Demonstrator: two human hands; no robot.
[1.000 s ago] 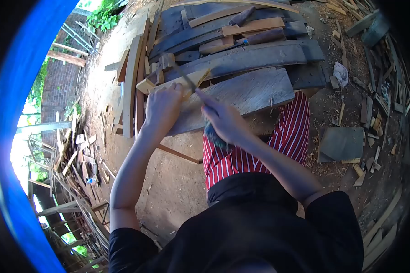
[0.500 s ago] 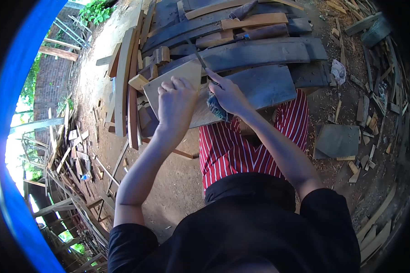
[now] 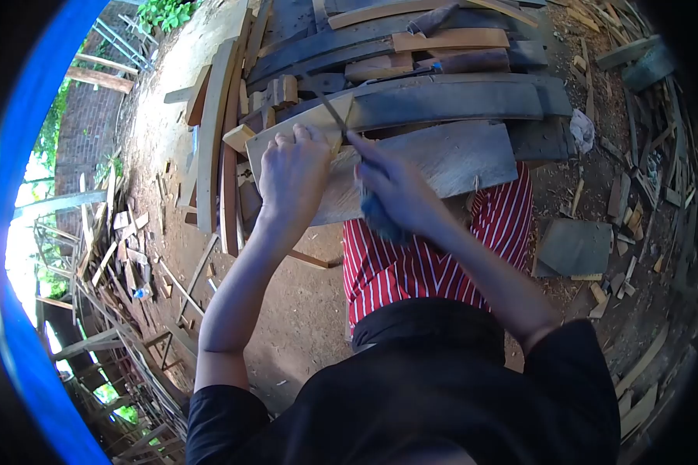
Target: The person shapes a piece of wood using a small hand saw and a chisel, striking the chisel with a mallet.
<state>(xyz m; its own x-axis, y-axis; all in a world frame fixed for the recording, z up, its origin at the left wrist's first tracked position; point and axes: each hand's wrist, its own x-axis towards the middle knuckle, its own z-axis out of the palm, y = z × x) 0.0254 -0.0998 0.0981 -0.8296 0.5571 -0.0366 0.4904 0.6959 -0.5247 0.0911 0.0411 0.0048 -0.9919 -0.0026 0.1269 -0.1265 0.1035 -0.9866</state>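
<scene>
Your right hand (image 3: 398, 188) sits lower than half a second ago, its bundle (image 3: 384, 221) dropped to over your trousers (image 3: 419, 267). Layout: dark planks (image 3: 457, 102) ahead of you, grey plank (image 3: 450, 155) nearest you, board (image 3: 323, 118) over its left part, tool (image 3: 335, 115) crossing the board's right edge. Your left hand (image 3: 295, 170) lies on the board, fingers bent, seemingly pressing down; your right is clamped around the tool. I'd bear down firmly so the board can't skid, keep your left fingers well off the tool's line, and hold one angle through the stroke. Can't make out: whether the tool bites or just passes over, its exact type (blurred), your left thumb, the tool's near end behind your right hand, or what props the board underneath.
</scene>
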